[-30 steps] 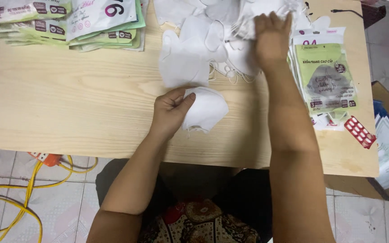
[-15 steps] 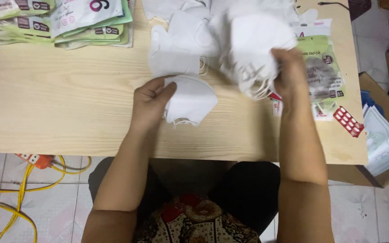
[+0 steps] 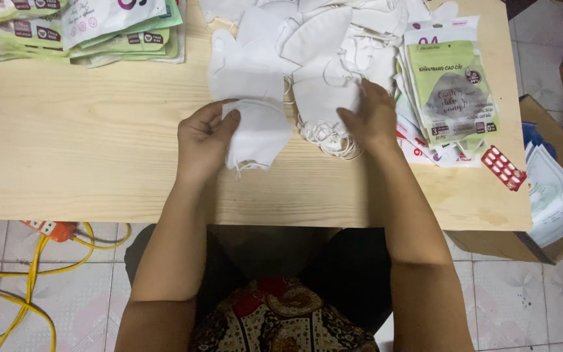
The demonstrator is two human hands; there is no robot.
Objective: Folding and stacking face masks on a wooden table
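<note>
My left hand [image 3: 204, 138] grips a small stack of folded white face masks [image 3: 257, 132] lying on the light wooden table [image 3: 86, 163]. My right hand [image 3: 371, 118] holds a second bunch of white masks [image 3: 326, 104], flat on the table, with their elastic loops spilling out below [image 3: 330, 138]. A loose heap of more white masks [image 3: 307, 32] lies just behind both hands.
Green and white mask packets [image 3: 452, 91] are stacked right of my right hand, and more packets [image 3: 92, 29] lie at the back left. A red blister strip [image 3: 503, 168] sits near the table's right edge. Cardboard box [image 3: 542, 215] at the right; yellow cable [image 3: 27, 287] on the floor.
My right hand has drawn a bunch of masks from the far heap down onto the table beside the left hand's stack. The left hand has stayed on its stack.
</note>
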